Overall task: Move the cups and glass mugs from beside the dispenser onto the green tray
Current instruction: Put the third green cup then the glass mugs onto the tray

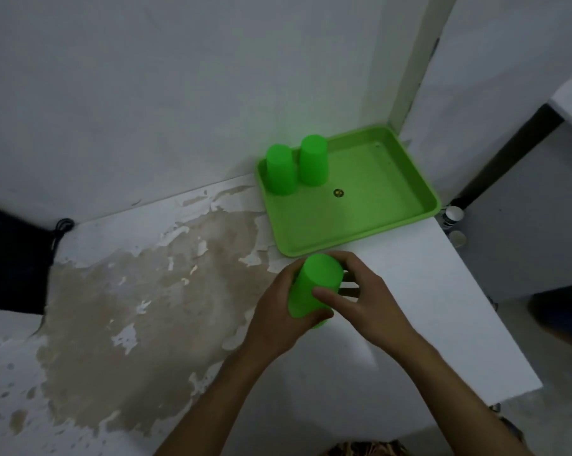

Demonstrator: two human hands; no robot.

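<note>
A green tray [376,222] lies on the white counter against the wall, near the corner. Two green plastic cups stand upside down in its far left part, one [279,171] at the left and the other [314,161] just right of it. A third green cup [314,286] is held upside down and tilted, just in front of the tray's near edge. My left hand [278,319] wraps its lower part from the left. My right hand [353,297] holds it from the right, thumb across its side. No dispenser or glass mugs are in view.
The counter top [146,291] has a large worn patch of peeled paint on the left. A dark object with a cable [62,225] sits at the far left by the wall. The counter's right edge drops off beside the tray, with small round containers [454,215] below.
</note>
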